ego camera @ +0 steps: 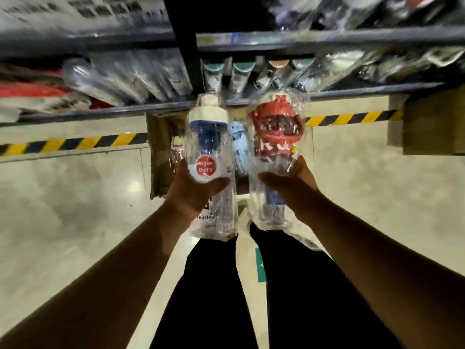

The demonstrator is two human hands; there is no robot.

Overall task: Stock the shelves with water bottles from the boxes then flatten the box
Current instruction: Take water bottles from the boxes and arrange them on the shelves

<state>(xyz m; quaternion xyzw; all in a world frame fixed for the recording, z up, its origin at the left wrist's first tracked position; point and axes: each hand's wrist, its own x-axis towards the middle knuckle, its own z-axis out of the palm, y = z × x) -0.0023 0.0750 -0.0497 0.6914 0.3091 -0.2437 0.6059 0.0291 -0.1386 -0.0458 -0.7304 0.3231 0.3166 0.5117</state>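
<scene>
A: Hands, quick?
B: Both full. Left hand [193, 191] is wrapped round the lower body of the white-lid bottle [208, 137], thumb across the front under the red sticker. Right hand [289, 183] is curled round the red-lid bottle [274, 139] the same way.
A: Where, off the box?
B: Both are upright, straight above the open box [161, 157], side by side and in clear wrap.
A: Why grip so low?
B: My guess is it leaves the lid ends free to lead into the shelf [352, 93] behind and above the box, where shelved bottles [240, 73] stand in a row. One per hand means fewer trips.
A: Box empty?
B: No. A pale blue bottle [237, 143] shows inside the box, between the two held ones. I'd say flattening is a way off.
</scene>
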